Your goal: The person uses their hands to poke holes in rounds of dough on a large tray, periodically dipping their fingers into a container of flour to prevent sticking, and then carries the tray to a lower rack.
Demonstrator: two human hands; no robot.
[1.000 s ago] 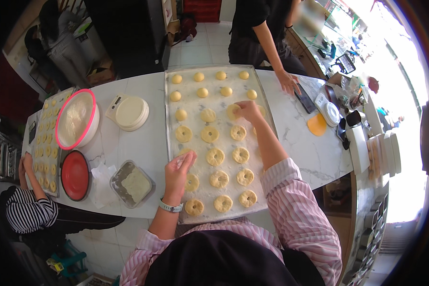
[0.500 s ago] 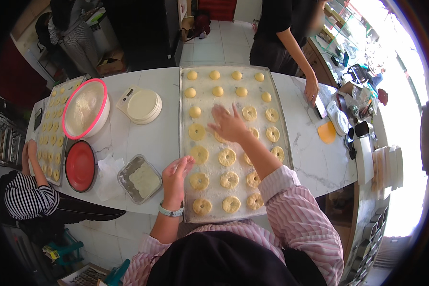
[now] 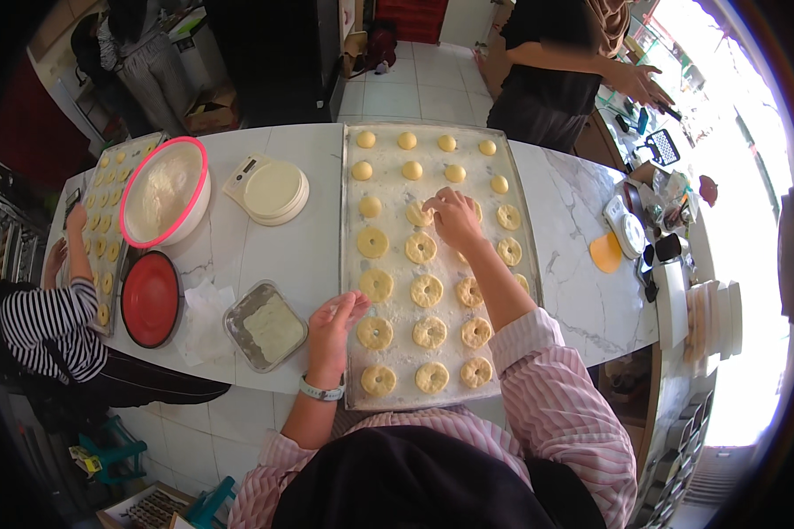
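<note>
Right grip (image 3: 458, 222) curled onto dough piece (image 3: 418, 215), closure unclear; left grip (image 3: 330, 326) loosely parted near dough ring (image 3: 377, 286).

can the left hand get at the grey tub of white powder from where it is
Probably yes: the left hand is by the tray's left edge, close to the open-topped grey tub, and nothing seems to stand between them. Whether it holds anything is hard to tell.

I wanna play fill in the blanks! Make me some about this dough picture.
1. The person's ____ hand reaches farther across the tray.
2. The watch is on the person's ____ wrist.
3. The white bowl has a ____ rim.
4. The dough rings have ____ in their middles.

Missing words: right; left; pink; holes.
</note>
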